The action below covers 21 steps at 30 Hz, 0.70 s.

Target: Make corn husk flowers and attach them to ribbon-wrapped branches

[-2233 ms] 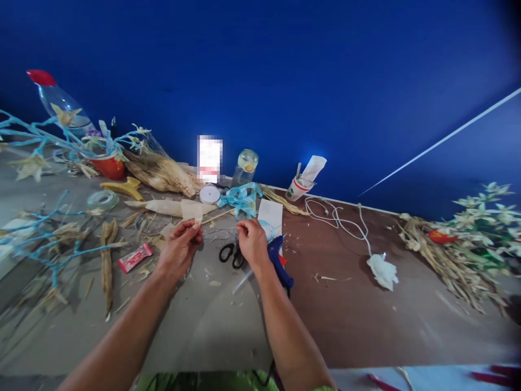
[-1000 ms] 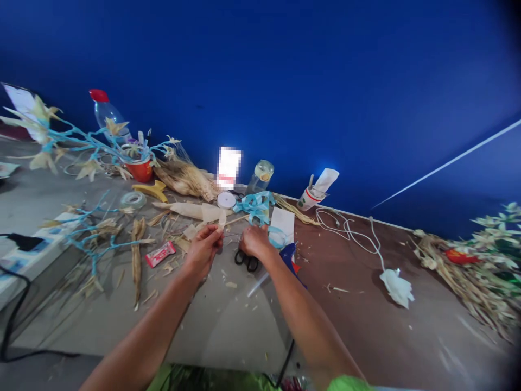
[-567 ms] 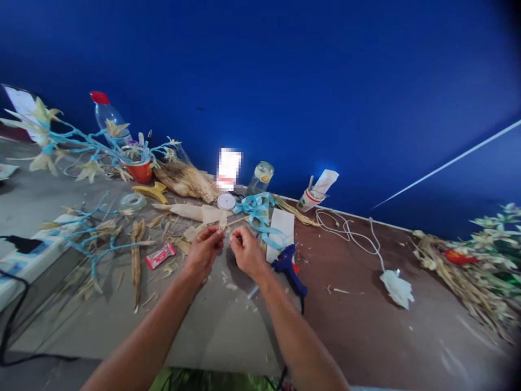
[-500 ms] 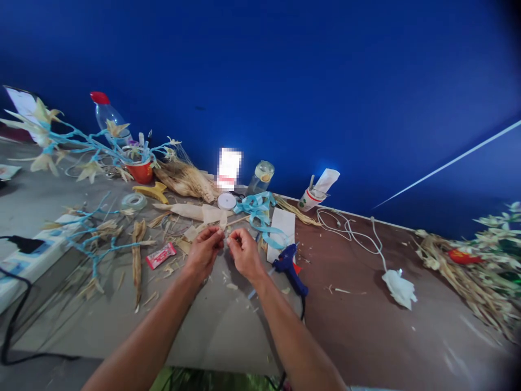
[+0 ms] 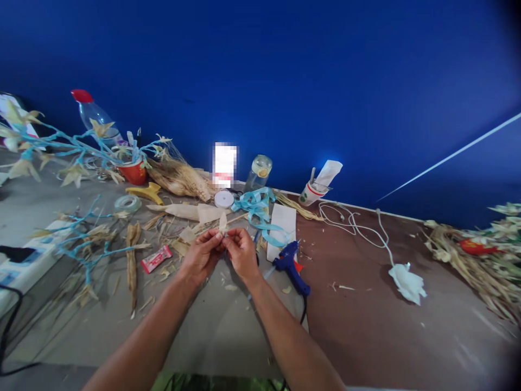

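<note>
My left hand [image 5: 200, 256] and my right hand [image 5: 241, 254] meet over the middle of the table, fingertips pinched together. Between them stands a small pale corn-husk piece [image 5: 222, 222], pointing up, and both hands grip it. A light blue ribbon [image 5: 254, 205] lies in a tangle just beyond my right hand, with one strand running toward it. A blue glue gun [image 5: 291, 266] lies on the table right of my right hand. The scissors are hidden behind my hands.
Dried husks [image 5: 177, 178], a white tape roll [image 5: 223, 199], a clear tape roll [image 5: 127, 203], a red cup [image 5: 132, 171] with blue-wrapped branches, a jar [image 5: 259, 171], a paper cup [image 5: 311, 191], a white cable [image 5: 352, 224] and a husk bundle [image 5: 468, 255] lie around.
My right hand left the spot by the scissors and ribbon and came left to join my left hand on the husk piece. The glue gun now shows uncovered.
</note>
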Motion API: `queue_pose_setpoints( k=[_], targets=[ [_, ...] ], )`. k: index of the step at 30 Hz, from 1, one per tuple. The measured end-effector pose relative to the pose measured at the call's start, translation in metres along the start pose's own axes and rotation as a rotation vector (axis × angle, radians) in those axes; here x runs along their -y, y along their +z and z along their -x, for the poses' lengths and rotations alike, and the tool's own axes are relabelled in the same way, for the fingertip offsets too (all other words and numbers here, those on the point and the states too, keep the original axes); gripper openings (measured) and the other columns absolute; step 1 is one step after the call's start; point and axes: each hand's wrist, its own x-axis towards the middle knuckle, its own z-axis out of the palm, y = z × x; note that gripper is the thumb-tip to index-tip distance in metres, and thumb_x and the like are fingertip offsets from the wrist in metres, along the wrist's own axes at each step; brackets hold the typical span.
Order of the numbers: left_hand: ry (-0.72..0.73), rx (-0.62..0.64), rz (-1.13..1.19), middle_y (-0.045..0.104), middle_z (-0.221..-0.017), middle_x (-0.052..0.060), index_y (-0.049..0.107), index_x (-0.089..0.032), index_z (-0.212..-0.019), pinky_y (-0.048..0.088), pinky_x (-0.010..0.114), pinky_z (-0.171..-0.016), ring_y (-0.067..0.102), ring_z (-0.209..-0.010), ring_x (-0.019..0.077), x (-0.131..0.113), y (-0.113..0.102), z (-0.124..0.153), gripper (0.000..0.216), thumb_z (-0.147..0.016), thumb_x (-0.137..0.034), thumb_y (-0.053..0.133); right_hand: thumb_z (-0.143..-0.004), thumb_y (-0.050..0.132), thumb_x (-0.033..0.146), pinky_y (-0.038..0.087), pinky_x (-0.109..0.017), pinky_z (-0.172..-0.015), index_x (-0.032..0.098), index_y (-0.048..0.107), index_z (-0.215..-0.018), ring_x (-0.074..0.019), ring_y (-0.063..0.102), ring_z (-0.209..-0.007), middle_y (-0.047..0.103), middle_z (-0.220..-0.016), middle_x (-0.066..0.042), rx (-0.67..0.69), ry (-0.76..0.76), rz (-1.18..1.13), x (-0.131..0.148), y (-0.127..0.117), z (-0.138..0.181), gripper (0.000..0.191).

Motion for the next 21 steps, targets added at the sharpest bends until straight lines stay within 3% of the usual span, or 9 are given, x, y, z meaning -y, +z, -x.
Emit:
queue_pose_setpoints(
  k=[8, 13, 17, 21],
  targets=[
    [-0.005, -0.03, -0.069, 0.061, -0.057, -0.003, 0.062, -0.014, -0.067, 0.043, 0.018, -0.051, 0.053, -0.05, 0.0067, 0.0, 0.002, 0.002, 0.025, -0.052, -0.018, 0.082, -0.067, 0.063, 0.034, 0.03, -0.02, -0.039, 0.021, 0.048, -0.081, -0.0076, 0.041, -0.042, 0.053, -0.055, 0.007, 0.015, 0.108, -0.012, -0.005, -0.001, -0.002, 0.025],
    [0.12, -0.078, -0.295, 0.057, -0.057, -0.004, 0.063, -0.015, -0.07, 0.037, 0.017, -0.048, 0.049, -0.05, 0.0062, 0.001, -0.001, 0.0, 0.023, -0.057, -0.027, 0.079, -0.071, 0.059, 0.036, 0.034, -0.021, -0.044, 0.019, 0.055, -0.081, -0.008, 0.042, -0.047, 0.055, -0.064, 0.003, -0.04, -0.017, 0.207, 0.006, -0.008, 0.0, 0.02],
    [0.249, -0.085, -0.6, 0.058, -0.057, -0.002, 0.065, -0.015, -0.072, 0.028, 0.017, -0.041, 0.041, -0.044, 0.0052, 0.003, -0.003, 0.0, 0.02, -0.063, -0.031, 0.074, -0.072, 0.059, 0.036, 0.034, -0.022, -0.045, 0.018, 0.055, -0.083, -0.0077, 0.041, -0.046, 0.054, -0.063, 0.004, -0.058, -0.048, 0.176, 0.016, -0.013, -0.001, 0.022],
    [0.269, -0.07, -0.701, 0.061, -0.058, 0.0, 0.065, -0.015, -0.07, 0.025, 0.018, -0.04, 0.038, -0.043, 0.0053, 0.005, -0.001, 0.002, 0.02, -0.066, -0.033, 0.071, -0.075, 0.057, 0.033, 0.039, -0.023, -0.051, 0.018, 0.053, -0.075, -0.0098, 0.048, -0.053, 0.055, -0.064, 0.002, -0.154, -0.173, 0.229, 0.022, -0.013, 0.002, 0.016]
  ],
)
